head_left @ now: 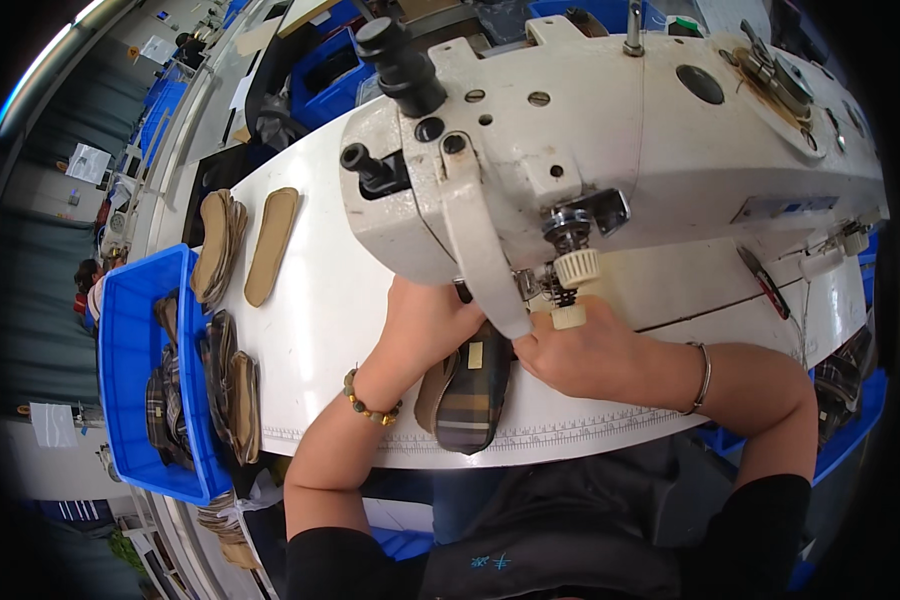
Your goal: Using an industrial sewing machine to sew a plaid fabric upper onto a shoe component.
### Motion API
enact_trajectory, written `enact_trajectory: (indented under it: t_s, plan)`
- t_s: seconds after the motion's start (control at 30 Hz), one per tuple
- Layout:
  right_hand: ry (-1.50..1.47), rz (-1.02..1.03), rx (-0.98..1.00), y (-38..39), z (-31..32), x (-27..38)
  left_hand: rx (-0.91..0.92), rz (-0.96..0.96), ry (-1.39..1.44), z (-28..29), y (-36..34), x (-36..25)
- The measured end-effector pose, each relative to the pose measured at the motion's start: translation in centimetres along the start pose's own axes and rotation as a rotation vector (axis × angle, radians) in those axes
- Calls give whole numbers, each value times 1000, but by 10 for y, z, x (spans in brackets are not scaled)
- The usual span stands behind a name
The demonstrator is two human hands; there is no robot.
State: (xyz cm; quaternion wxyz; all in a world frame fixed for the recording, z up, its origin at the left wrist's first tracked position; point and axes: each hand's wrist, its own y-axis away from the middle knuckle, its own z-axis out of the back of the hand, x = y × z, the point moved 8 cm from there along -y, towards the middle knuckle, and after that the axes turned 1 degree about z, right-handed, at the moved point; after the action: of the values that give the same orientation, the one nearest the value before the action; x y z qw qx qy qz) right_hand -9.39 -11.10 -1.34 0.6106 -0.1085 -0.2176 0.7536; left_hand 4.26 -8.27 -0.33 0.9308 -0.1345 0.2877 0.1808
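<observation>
A white sewing machine (pixel 510 150) reaches over the table, its needle area mostly hidden by its own head and my hands. Beneath it lies a plaid fabric shoe upper (pixel 470 395), dark with tan stripes, a small yellowish label and a brown edge at its left. My left hand (pixel 425 320), with a beaded bracelet at the wrist, grips its far end from the left, the fingertips partly behind the machine. From the right, my right hand (pixel 585 352) is closed with curled fingers at the same end, close to the presser area. A metal bangle circles that wrist.
Tan insole-shaped pieces (pixel 220 245) lie stacked at the left, with a single insole piece (pixel 272 247) beside them. More plaid pieces (pixel 232 385) rest by a blue bin (pixel 150 265). Small red-and-black snips (pixel 763 283) lie at the right. A ruler strip (pixel 590 424) follows the table's near edge.
</observation>
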Motion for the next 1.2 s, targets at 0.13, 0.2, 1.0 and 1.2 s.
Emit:
enact_trajectory:
  t_s: [0.13,0.2,1.0,1.2]
  plan:
    - [7,-1,13,-1,3,0,58,111,-20,0,0,-2]
    - [9,16,-27,-1,7,-4,27,78,59,0,-3,-2]
    - [77,76,-63,2,8,-5,-32,-2,-54,-3,-7,-4]
    - [75,62,-119,2,7,-11,-37,14,-137,-4,-7,-5]
